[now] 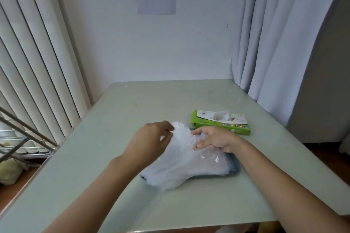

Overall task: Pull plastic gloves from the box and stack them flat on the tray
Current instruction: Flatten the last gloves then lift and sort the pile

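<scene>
A heap of clear plastic gloves (185,166) covers most of a blue-grey tray (235,171) on the table, spilling over its front left edge. My left hand (151,140) pinches the far top edge of the uppermost glove with curled fingers. At the heap's right side, my right hand (216,138) grips the same glove, fingers curled into the plastic. A green and white glove box (221,124) lies flat just behind my right hand, with a tuft of plastic sticking out of its top opening.
The pale green table (113,157) meets a white wall at the back. Vertical blinds and a metal rack (22,138) stand to the left. Grey curtains (274,43) hang at the right, close to the box.
</scene>
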{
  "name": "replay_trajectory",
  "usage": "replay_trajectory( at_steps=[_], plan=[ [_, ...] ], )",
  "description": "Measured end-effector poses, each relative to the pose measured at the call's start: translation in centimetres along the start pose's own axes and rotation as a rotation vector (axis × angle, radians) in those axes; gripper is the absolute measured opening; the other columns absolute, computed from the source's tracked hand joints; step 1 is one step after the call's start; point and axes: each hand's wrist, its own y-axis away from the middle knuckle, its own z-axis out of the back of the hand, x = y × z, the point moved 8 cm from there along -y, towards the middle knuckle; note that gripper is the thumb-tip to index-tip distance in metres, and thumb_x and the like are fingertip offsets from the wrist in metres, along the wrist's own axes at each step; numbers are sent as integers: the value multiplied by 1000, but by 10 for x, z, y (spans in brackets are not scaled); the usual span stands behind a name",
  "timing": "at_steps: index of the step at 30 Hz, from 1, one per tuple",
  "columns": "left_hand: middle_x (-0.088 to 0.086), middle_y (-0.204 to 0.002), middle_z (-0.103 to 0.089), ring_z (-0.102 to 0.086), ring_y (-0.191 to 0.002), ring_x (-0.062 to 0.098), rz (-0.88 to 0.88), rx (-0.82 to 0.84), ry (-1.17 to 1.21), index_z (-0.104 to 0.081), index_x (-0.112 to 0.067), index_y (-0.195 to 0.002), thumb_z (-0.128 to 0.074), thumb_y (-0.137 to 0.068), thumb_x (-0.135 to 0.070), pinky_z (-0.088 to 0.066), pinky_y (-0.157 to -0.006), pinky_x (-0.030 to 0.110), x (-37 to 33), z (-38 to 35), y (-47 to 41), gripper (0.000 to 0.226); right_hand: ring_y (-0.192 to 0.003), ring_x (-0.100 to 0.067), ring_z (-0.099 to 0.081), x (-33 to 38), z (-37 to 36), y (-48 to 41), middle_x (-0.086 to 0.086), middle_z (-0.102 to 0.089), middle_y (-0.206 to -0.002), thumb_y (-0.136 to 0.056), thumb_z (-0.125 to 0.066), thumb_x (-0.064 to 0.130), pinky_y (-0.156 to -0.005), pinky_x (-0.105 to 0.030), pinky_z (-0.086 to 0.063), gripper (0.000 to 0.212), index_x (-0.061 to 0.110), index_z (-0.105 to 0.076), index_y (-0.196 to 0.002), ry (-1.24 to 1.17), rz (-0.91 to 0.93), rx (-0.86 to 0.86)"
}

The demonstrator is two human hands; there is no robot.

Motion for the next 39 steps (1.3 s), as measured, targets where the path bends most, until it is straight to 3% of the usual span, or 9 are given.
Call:
replay_trajectory(
  at_steps=[3,8,15,22,26,29,33,37,39],
  plan=[
    [-9,-129,-61,-56,-116,9,-195,167,-20,-61,-23,-125,-50,-97,-21,-36,-94,15,-20,-43,-5,30,-89,-11,-70,-3,0,-2,-8,-73,-102,-82,-69,-2,-88,-41,-48,48,16,-55,-124,5,-13,75],
    [-2,-158,-25,-23,-144,11,-265,409,-93,-29,-20,-151,-36,-104,-22,-16,-110,16,-26,-99,2,48,-80,-13,-64,-1,8,-8,-1,-68,-96,-81,-72,1,-74,-27,-51,40,13,-60,-117,45,42,-101],
    [3,-162,6,4,-149,16,-225,638,-219,6,-16,-153,-23,-105,-30,3,-118,31,-9,-132,14,57,-88,-6,-55,6,6,-12,8,-56,-105,-79,-77,10,-61,-14,-45,39,23,-62,-112,222,90,-128],
    [-8,-159,20,21,-146,21,-113,726,-231,11,-33,-152,-22,-100,-55,12,-115,56,11,-143,13,65,-94,-21,-56,42,24,38,-4,-63,-103,-81,-59,-4,-81,-31,-43,27,10,-64,-104,610,404,-796],
    [-6,-160,17,20,-146,19,-136,685,-190,11,-26,-153,-26,-99,-56,11,-116,54,9,-143,9,72,-126,-9,-46,24,-46,33,8,-51,-134,-96,-47,7,-98,-11,-29,37,14,-52,-132,549,473,-269],
    [-6,-159,19,19,-146,15,-119,675,-204,15,-25,-152,-29,-94,-64,11,-117,50,16,-144,9,83,-145,0,4,-5,-62,24,14,-1,-159,-103,-35,36,-113,-14,2,60,26,-5,-154,652,351,16],
    [-5,-157,24,19,-146,17,-47,709,-345,19,-26,-151,-30,-76,-84,7,-118,51,39,-138,10,107,-144,-7,20,-17,-45,25,8,21,-158,-93,-38,61,-114,-25,10,81,30,9,-152,912,232,95],
    [6,-158,24,18,-147,25,13,777,-428,22,-22,-150,1,-37,-101,9,-117,51,62,-124,12,140,-145,-15,22,-25,-33,29,7,26,-156,-85,-45,70,-117,-35,8,93,36,12,-151,989,125,136],
    [7,-158,23,16,-147,25,74,822,-500,22,-20,-150,-10,-48,-101,9,-116,52,74,-114,11,134,-145,-19,22,-30,-24,28,3,26,-156,-81,-46,73,-119,-39,6,99,35,14,-150,1032,89,133]
  ],
)
